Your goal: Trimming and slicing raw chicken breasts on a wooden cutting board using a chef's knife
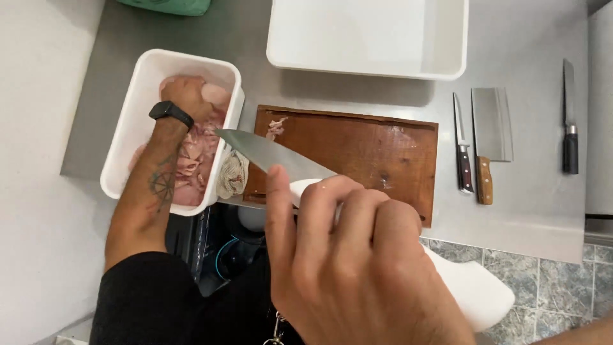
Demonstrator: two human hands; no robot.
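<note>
1. A brown wooden cutting board (357, 153) lies on the steel desk (523, 38); every place below is told from this board.
2. Left of the board, touching its corner, stands a white rectangular tub (143, 83) filled with pale pink raw meat (198, 153). A crumpled whitish cloth (231, 176) hangs between tub and board.
3. Behind the board sits a larger white tray (367, 38), shallow and square-cornered. At the far back left a green package (169, 6) is cut by the frame edge.
4. Right of the board lie three tools, blades pointing away: a slim knife (462, 150), a cleaver (490, 137) with a wooden handle, and, further right, a dark-handled knife (569, 121).
5. A small scrap of meat (276, 126) rests on the board's back left corner.
6. The left hand (188, 96), a black watch on its wrist, reaches down into the tub, fingers in the meat; whether they grip a piece I cannot tell.
7. The right hand (357, 255), close to the camera over the board's near edge, is clamped on the white handle of a chef's knife (274, 153), forefinger stretched along the blade, tip pointing left toward the tub.
</note>
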